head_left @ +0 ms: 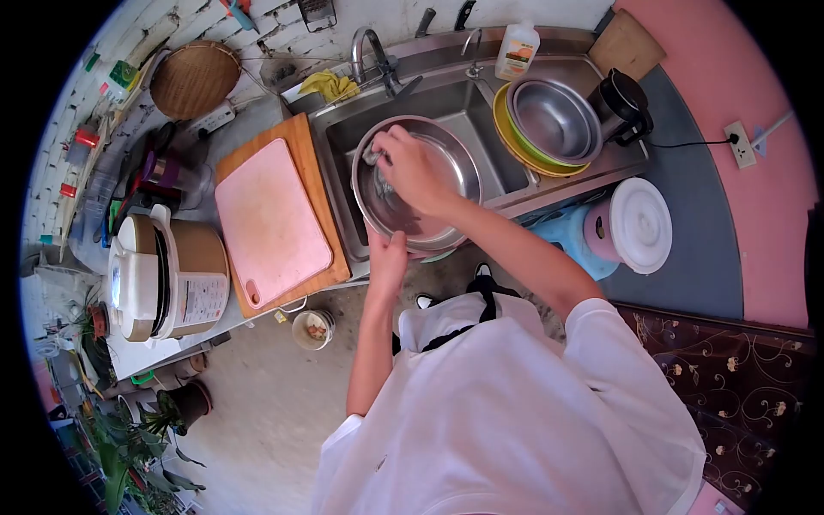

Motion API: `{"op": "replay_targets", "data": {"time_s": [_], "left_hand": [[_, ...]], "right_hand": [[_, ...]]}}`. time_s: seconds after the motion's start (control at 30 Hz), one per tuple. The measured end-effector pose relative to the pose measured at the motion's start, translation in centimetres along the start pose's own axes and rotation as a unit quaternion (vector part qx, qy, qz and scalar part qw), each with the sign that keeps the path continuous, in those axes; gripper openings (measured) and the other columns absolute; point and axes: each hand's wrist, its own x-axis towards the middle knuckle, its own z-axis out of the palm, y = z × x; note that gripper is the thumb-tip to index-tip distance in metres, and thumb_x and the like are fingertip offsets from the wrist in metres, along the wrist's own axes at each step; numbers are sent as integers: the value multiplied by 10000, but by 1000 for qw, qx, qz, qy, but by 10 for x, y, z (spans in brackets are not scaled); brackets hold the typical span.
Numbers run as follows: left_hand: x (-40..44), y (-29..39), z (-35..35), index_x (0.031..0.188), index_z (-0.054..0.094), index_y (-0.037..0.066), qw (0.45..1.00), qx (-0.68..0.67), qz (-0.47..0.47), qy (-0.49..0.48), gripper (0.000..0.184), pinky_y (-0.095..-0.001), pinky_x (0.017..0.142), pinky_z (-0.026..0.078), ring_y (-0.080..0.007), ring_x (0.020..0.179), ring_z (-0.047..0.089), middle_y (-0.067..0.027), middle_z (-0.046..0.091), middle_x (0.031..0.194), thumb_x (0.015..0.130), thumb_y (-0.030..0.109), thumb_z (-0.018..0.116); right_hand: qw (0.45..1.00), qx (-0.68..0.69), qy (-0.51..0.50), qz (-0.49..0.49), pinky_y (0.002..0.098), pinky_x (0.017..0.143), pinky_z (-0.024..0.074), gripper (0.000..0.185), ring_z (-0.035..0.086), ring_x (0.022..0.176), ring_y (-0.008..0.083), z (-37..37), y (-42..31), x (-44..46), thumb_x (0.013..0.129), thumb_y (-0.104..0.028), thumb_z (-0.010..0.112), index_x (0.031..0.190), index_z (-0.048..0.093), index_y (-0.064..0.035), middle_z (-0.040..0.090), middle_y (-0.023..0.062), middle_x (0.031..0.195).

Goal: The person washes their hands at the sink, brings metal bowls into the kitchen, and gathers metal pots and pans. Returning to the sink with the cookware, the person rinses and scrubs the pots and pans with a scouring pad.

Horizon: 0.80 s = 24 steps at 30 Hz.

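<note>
A round stainless steel basin (459, 159) is held tilted over the sink (502, 129). My left hand (388, 257) grips its near rim, thumb on the inside edge. Inside the basin, my right hand (412, 172) is closed on a small grey scrubber (372, 157) against the left inner wall. The fingers partly cover the scrubber, so its exact make is hard to see. The faucet (378, 56) stands behind the basin, with a yellow cloth (329, 86) on the sink edge beside it.
Left of the sink lies a pink cutting board (270, 215) on a wooden board (322, 249), near a rice cooker (184, 279). On the right are stacked bowls (556, 120), a bottle (518, 50), a black kettle (625, 99) and a lidded bucket (639, 225). A small bin (312, 330) sits on the floor.
</note>
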Motion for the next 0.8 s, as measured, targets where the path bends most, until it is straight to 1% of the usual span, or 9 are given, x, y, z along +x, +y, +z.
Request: {"op": "replay_targets", "data": {"time_s": [0.07,0.13,0.2,0.4,0.43,0.5,0.67,0.73,0.8], "left_hand": [[8,3,-1,1213,261,3,999,26,28,-5,420,-347,668,544,-252,862,584,-160,490,1071,799,-25,328],[6,8,-6,1208,266,1,998,-12,-54,-26,420,-348,628,555,-257,837,590,-169,490,1061,794,-27,331],[3,6,-10,1208,270,0,999,-15,-52,-5,422,-347,612,558,-258,825,592,-174,490,1059,792,-27,332],[23,11,-16,1276,209,53,999,34,4,40,500,-313,593,551,-251,868,577,-157,463,1093,802,-14,356],[23,10,-14,1276,209,53,999,31,5,42,500,-313,593,551,-251,868,577,-157,463,1093,802,-14,356],[26,13,-10,1111,379,-40,996,38,57,65,300,-333,604,552,-251,796,608,-168,539,985,819,27,361],[37,17,3,1176,321,-27,997,39,39,46,358,-338,639,559,-257,811,604,-176,528,1000,823,22,354],[38,13,7,1287,205,60,1000,-10,2,3,506,-308,601,554,-245,872,578,-170,423,1164,811,-11,361],[36,15,19,1284,208,59,998,-23,21,46,501,-305,603,555,-248,870,578,-172,419,1167,812,-10,360]], "right_hand": [[990,-61,-111,-56,373,672,442,193,536,791,289,4,-9,-10,677,37,554,853,511,-31,477,113,882],[982,-106,-118,-98,375,684,450,177,535,810,282,-10,-4,-1,683,17,542,849,509,-36,476,105,896],[960,-203,-93,-166,365,679,469,126,530,847,264,-16,27,16,700,-25,497,824,507,-46,472,87,921],[926,-318,-177,-103,355,666,480,110,518,871,250,-63,78,6,698,-37,506,804,528,-57,475,85,878],[925,-318,-180,-106,355,666,480,110,518,871,250,-65,81,-7,698,-37,506,804,528,-57,475,85,878],[934,-217,-269,-85,359,674,471,114,513,876,250,-66,84,-22,700,-22,501,800,535,-64,491,83,870],[937,-210,-231,-155,370,695,454,151,518,866,263,-69,93,27,703,3,498,828,545,-66,506,87,882],[935,-217,-215,-178,378,700,449,167,522,861,271,-75,97,40,701,12,503,842,547,-65,509,88,899],[957,-134,-196,-165,365,724,441,113,532,855,291,-79,104,51,707,-7,548,816,547,-39,530,104,889]]}}
